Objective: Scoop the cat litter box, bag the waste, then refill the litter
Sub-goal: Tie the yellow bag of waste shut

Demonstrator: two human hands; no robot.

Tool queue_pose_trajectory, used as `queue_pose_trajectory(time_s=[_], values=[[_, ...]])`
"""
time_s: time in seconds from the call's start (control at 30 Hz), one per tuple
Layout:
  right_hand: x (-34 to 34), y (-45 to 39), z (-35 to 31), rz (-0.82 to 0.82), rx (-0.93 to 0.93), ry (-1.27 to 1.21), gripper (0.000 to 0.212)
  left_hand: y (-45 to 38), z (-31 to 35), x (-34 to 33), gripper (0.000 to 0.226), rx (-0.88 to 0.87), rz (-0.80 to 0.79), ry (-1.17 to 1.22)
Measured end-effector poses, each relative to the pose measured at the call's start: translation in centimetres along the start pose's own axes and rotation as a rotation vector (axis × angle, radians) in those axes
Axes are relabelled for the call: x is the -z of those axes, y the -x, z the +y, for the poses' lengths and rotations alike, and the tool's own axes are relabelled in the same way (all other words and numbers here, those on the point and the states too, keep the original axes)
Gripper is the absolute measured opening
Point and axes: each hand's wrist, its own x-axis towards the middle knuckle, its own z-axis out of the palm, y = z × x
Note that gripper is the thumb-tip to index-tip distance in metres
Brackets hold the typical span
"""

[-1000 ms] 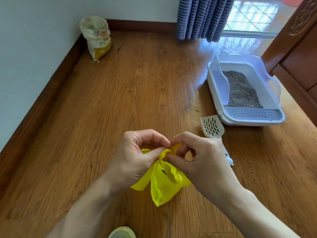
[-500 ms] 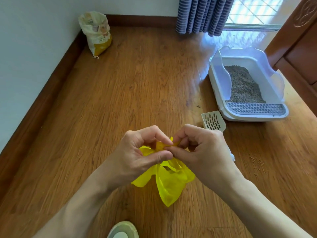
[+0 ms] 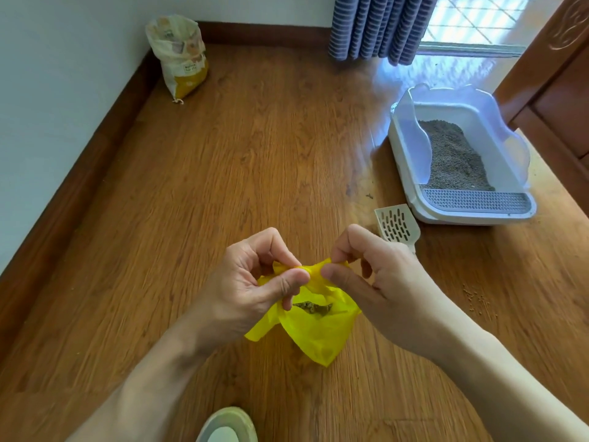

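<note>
A small yellow plastic bag hangs above the wooden floor between my hands, with dark clumps of litter waste showing through its mouth. My left hand pinches the bag's top on the left. On the right, my right hand pinches the top between thumb and forefinger. The white litter box with grey litter stands at the right. A white slotted scoop lies on the floor just in front of it, its handle hidden behind my right hand. The litter sack leans against the far left wall.
A striped curtain hangs at the back by a sunlit doorway. Brown wooden furniture stands close behind the litter box. Spilled litter grains dot the floor at the right. The toe of a shoe shows at the bottom edge.
My hands have drawn slightly apart, stretching the bag's top between them, and the waste inside now shows through the mouth. The view has tilted a little.
</note>
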Motion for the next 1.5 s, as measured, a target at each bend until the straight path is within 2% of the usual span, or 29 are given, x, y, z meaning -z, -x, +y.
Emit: queue_pose_trajectory(time_s=[0.13, 0.27, 0.43, 0.57, 0.8, 0.83, 0.97, 1.03, 1.13, 1.23, 1.3, 1.4, 1.5], values=[[-0.1, -0.2, -0.4, 0.15, 0.017, 0.074, 0.023, 0.0, 0.1, 0.1, 0.021, 0.035, 0.001, 0.097], [-0.3, -0.1, -0.6, 0.209, 0.059, 0.103, 0.026, -0.3, 0.3, -0.4, 0.019, 0.064, 0.055, 0.003], [-0.8, 0.1, -0.9, 0.12, 0.103, 0.026, 0.021, -0.6, 0.2, -1.4, 0.018, 0.1, 0.194, -0.136], [-0.9, 0.4, -0.8, 0.036, -0.009, -0.171, 0.014, -0.6, 0.5, -1.5, 0.016, 0.117, 0.286, -0.151], [-2.2, 0.1, -0.1, -0.042, -0.253, -0.37, 0.043, -0.4, 1.6, -1.2, 0.016, 0.063, 0.243, -0.182], [-2.2, 0.0, -0.1, -0.058, -0.258, -0.36, 0.042, -0.3, 1.7, -1.2, 0.016, 0.056, 0.227, -0.201], [-2.2, -0.1, -0.3, -0.078, -0.249, -0.309, 0.009, 0.0, 1.8, -0.9, 0.016, 0.03, 0.151, -0.227], [-2.5, -0.1, -0.3, -0.031, -0.217, -0.238, 0.014, 0.2, 1.9, -0.8, 0.014, 0.001, 0.128, -0.266], [-2.9, -0.1, 0.3, 0.064, -0.122, 0.05, 0.031, 0.5, 2.0, -0.8, 0.011, -0.075, 0.117, -0.43], [-3.3, -0.4, 0.5, 0.084, -0.119, 0.193, 0.028, 0.7, 2.2, -0.9, 0.009, -0.15, 0.122, -0.552], [-3.5, -0.4, 0.5, 0.08, -0.173, 0.067, 0.023, 0.7, 2.1, -1.0, 0.009, -0.169, 0.123, -0.534], [-3.1, -0.6, 0.1, -0.017, -0.241, -0.24, 0.006, 0.8, 1.8, -0.7, 0.008, -0.173, 0.121, -0.492], [-2.5, -0.6, 0.0, -0.072, -0.288, -0.406, 0.016, 1.0, 1.5, -0.3, 0.006, -0.197, 0.088, -0.523]])
